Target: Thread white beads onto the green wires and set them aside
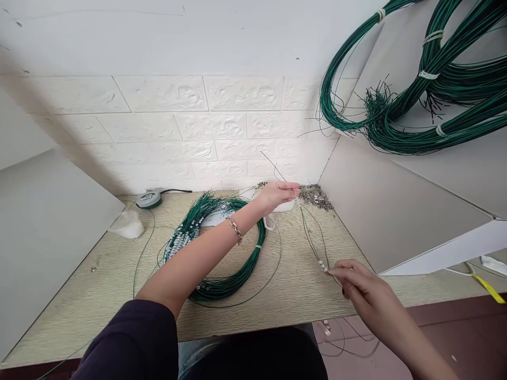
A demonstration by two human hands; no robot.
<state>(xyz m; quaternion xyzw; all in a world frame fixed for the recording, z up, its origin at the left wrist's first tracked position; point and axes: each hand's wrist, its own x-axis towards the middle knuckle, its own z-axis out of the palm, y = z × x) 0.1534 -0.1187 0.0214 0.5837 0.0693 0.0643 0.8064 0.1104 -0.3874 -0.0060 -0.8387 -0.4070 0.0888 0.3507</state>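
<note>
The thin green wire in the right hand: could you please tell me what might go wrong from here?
1. The right hand pinches the thin green wire near the edge of the table; a slip could drop its small white piece off the table.
2. The left hand reaches over the wire coil to the pile of small metal parts; the forearm or bracelet might snag loose strands or scatter the pile.

Table (297, 295) w/ wire coil (225, 287), cup (127, 224), scraps (315, 196).
</note>
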